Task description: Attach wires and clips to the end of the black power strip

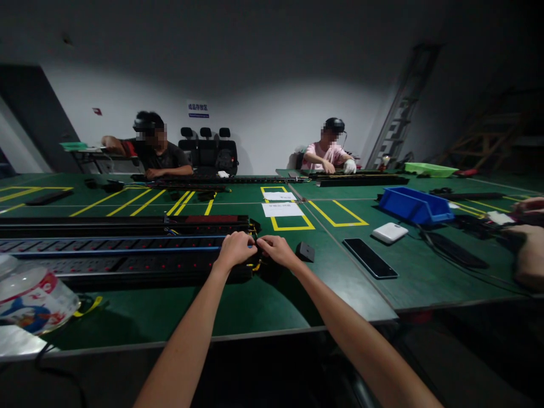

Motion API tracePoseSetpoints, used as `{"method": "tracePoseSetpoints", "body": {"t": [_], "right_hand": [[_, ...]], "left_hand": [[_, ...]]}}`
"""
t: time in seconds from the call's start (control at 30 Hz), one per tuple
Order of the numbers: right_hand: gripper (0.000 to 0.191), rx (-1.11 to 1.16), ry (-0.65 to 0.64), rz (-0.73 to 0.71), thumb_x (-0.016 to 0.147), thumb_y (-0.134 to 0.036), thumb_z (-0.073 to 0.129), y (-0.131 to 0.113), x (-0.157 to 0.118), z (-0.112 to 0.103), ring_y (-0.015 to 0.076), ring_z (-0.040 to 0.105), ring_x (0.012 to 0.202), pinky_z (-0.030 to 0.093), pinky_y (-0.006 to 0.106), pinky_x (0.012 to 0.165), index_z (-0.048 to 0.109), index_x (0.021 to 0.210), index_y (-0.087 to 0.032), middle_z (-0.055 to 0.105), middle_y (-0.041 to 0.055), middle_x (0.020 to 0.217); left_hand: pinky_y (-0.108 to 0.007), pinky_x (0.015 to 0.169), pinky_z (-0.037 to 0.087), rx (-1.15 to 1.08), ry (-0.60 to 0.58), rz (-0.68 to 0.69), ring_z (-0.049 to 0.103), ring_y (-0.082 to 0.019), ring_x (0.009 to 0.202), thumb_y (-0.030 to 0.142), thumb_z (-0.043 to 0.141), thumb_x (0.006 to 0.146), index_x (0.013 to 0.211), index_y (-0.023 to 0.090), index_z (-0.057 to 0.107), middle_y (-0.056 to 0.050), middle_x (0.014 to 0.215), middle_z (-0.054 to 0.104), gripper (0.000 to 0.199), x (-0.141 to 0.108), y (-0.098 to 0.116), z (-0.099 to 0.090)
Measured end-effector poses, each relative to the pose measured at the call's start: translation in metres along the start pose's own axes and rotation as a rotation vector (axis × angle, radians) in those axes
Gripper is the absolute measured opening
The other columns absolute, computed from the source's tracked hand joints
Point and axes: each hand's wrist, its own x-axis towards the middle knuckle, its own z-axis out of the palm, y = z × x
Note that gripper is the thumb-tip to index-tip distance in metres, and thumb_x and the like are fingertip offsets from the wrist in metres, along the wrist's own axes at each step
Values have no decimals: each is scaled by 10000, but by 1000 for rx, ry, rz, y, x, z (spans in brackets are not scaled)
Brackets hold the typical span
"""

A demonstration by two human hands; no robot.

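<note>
The left grip (237, 249) is over the near end of a long black strip (161, 264), its fingers bent and thumb turned inward. The right grip (277, 249) faces it from just beyond that end, the fingertips of the two nearly meeting. Whether either grip pinches anything I cannot tell, as the fingers cover the spot.

The strip runs away to the left of the left grip, dotted with small red marks, with a blue line along its far side. More black strips (204, 222) lie behind it, beyond the left grip. Yellow wires (256, 266) poke out just below and between the two grips.

A small black box (306, 251) sits on the green worktop (263, 311) just right of the right grip. Farther right of it are a phone (370, 258), a white case (390, 233) and a blue bin (414, 207). Printed papers (281, 210) lie beyond the right grip, and a clear jar (38, 300) stands well left of the left grip.
</note>
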Motion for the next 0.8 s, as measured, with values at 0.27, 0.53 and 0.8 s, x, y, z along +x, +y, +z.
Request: {"method": "tracePoseSetpoints", "body": {"t": [0.27,0.53,0.8], "right_hand": [[445,106,-23,43,973,-460,396,14,6,7,167,636,645,439,226,595,622,726,-167,664,35,677],[360,151,-20,42,950,-393,408,13,6,7,169,635,664,450,228,602,627,764,-176,647,24,696],[361,174,-22,58,950,-383,399,11,6,6,167,634,670,439,226,597,655,810,-171,656,30,724]], "left_hand": [[-324,854,490,70,19,-19,667,-252,995,372,534,841,903,239,765,-84,1011,746,273,-1,4,-1],[-345,825,492,116,36,12,666,-269,962,376,486,869,889,223,759,-99,986,737,314,-1,3,1],[-363,848,487,129,40,13,656,-275,976,396,452,896,890,206,757,-119,1002,726,360,-3,4,0]]}}
